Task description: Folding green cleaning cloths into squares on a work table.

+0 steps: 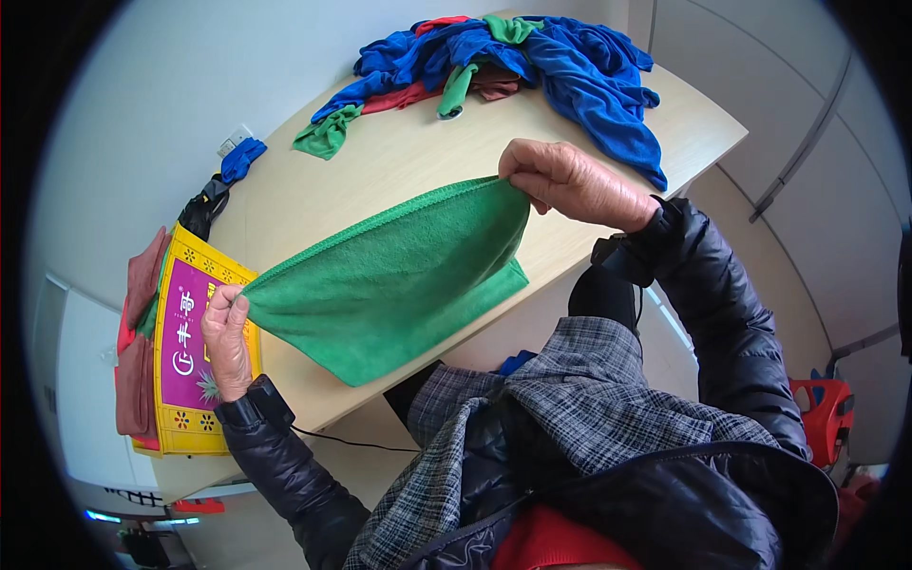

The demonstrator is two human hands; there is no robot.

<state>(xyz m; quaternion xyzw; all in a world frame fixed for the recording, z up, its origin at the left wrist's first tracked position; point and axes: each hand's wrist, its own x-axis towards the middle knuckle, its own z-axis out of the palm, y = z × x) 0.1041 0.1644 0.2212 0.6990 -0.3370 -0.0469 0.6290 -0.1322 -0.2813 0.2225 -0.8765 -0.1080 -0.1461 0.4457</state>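
A green towel [399, 266] is stretched between my two hands above the front of the table, its stitched edge running from one hand to the other. My left hand [226, 334] pinches one corner, close beside a yellow and purple box [180, 418]. At the opposite corner, higher up and to the right, my right hand [570, 180] grips the cloth with fingers curled in. The towel hangs down toward me, and its lower part reaches the table's near edge.
A heap of blue cloths [594, 81], mixed with red, green and brown ones, lies at the back of the pale wooden table [275, 204]. Folded brown cloths [136, 380] stand in the box at left. A black bag [202, 206] sits behind it. A red plastic object [825, 418] is at far right.
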